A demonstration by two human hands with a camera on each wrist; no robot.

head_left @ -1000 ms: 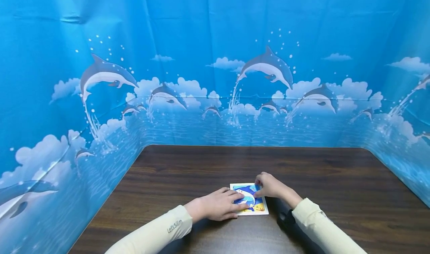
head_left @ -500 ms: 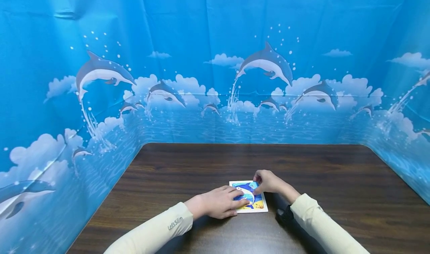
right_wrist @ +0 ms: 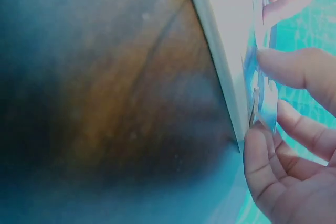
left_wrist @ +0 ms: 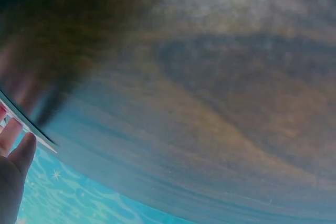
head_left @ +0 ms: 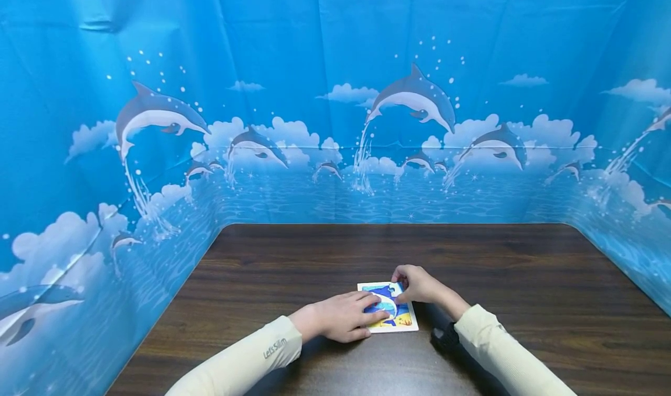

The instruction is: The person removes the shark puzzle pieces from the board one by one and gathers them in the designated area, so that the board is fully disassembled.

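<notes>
Where the right hand [head_left: 417,285] meets the board's far right corner, its grip is drawn nearly closed, thumb and curled fingers pinching a thin blue piece [right_wrist: 269,106]. Right wrist view: piece tilted, one edge standing off the board; whether the rest is free, cannot tell. Left hand [head_left: 339,316]: grip spread, fingers extended flat across the left part of the dolphin picture, pinching nothing. Left wrist view mostly blurred. Board [head_left: 413,326], square, pale-bordered, lies flat on the desk [head_left: 293,256], between the two hands. Both sleeves [head_left: 246,355] cream; lettering on the left. Black object [head_left: 444,336] at right wrist. Beyond the desk, blue backdrop [head_left: 293,195] with leaping dolphins, clouds.
</notes>
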